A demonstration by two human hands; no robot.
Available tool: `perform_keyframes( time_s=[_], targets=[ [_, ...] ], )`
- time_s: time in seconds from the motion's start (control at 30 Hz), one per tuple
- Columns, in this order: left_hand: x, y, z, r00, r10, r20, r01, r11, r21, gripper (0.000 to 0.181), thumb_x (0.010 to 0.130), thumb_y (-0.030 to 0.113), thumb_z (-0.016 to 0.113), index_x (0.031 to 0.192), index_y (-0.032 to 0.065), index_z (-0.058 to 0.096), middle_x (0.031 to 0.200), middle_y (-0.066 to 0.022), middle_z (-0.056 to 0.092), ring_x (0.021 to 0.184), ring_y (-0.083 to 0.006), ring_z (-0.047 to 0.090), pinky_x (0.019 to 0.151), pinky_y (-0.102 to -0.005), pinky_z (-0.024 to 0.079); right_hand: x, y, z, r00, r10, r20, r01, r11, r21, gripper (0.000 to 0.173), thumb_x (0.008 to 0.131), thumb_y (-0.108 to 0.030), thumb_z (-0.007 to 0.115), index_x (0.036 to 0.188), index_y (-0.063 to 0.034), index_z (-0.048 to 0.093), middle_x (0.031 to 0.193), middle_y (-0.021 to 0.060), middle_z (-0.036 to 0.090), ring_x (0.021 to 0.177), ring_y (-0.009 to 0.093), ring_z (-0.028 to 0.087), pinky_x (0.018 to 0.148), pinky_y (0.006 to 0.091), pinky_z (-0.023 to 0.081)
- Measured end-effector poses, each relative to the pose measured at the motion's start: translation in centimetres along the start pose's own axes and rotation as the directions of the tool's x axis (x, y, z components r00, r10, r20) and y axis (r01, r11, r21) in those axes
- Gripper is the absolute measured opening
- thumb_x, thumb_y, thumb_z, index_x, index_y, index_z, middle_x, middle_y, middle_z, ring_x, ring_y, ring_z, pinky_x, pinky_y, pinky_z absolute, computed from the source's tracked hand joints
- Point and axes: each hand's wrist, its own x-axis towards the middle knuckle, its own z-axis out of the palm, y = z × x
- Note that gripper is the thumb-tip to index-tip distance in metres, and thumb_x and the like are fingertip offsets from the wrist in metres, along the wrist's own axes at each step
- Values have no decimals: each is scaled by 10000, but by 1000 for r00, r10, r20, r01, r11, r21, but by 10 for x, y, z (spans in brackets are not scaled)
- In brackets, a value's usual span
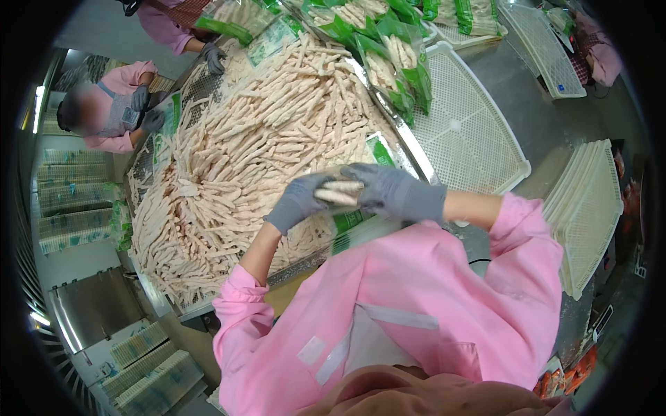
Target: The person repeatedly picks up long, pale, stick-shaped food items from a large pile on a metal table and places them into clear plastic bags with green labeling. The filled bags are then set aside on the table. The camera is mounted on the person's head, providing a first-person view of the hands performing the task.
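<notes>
My left hand (303, 200) and my right hand (398, 192), both in grey knit gloves, face each other at the near edge of a large pile. Between them are a few pale, floury food sticks (338, 192), gripped from both ends. The pile of similar sticks (270, 125) spreads over a metal-framed table in front of me. Just under my hands lies a clear plastic bag with a green printed band (347, 220), partly covered by my gloves and sleeve. Another green-and-white packet (381, 150) rests on the pile's edge, beyond my right hand.
Filled bags (395, 67) lie across the metal rim (400, 127) and a white perforated tray (463, 119) at right. Stacked trays (588, 218) stand farther right. Across the table, a gloved co-worker (117, 106) handles a bag; another's gloved hand (213, 58) touches the far edge.
</notes>
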Motion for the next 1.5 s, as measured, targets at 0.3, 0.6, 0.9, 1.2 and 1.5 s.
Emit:
perform_keyframes(
  time_s=[0.3, 0.6, 0.9, 1.2, 1.5],
  targets=[
    [-3, 27, -2, 989, 112, 94, -121, 987, 102, 597, 874, 416, 723, 1314, 61, 532, 1297, -182, 590, 1172, -373, 582, 984, -421, 483, -9, -11, -6, 996, 84, 8, -81, 979, -187, 310, 849, -211, 641, 1148, -172, 714, 1417, 125, 530, 1355, 337, 447, 1142, 413, 364],
    [-46, 55, -140, 846, 532, -45, -283, 518, 807, 162, 809, 185, 745, 922, 190, 628, 1092, 34, 693, 1204, -154, 612, 1208, -496, 269, 22, -27, -128, 980, 21, -197, -118, 861, -494, 110, 867, -264, 676, 864, -156, 695, 945, 44, 677, 1032, 211, 641, 1003, 372, 459],
    [-79, 43, -161, 799, 595, -80, -133, 305, 943, 233, 792, 173, 724, 1008, 160, 636, 1249, 31, 632, 1302, -186, 521, 1179, -456, 358, 55, -57, -138, 975, -158, -158, 78, 904, -420, 220, 860, -248, 687, 717, -95, 622, 714, 83, 611, 679, 287, 632, 620, 395, 508],
    [-37, -175, 35, 775, -391, -496, 559, 790, 250, 1167, 801, 744, 616, 1544, -45, 183, 1442, -331, 395, 1326, -428, 444, 1129, -543, 319, 67, -62, -106, 969, -182, -165, 120, 937, -329, 226, 850, -195, 708, 736, -66, 562, 720, 126, 536, 653, 325, 560, 577, 431, 435],
    [-105, -164, 48, 500, -623, -602, 650, 729, -215, 481, 990, 418, 537, 1244, 11, 563, 1261, -178, 586, 1013, -276, 643, 863, -400, 548, 48, -72, -133, 993, -79, 85, 102, 946, -307, 165, 764, -107, 716, 731, -58, 562, 736, 106, 553, 665, 315, 572, 594, 418, 459]
  ],
)
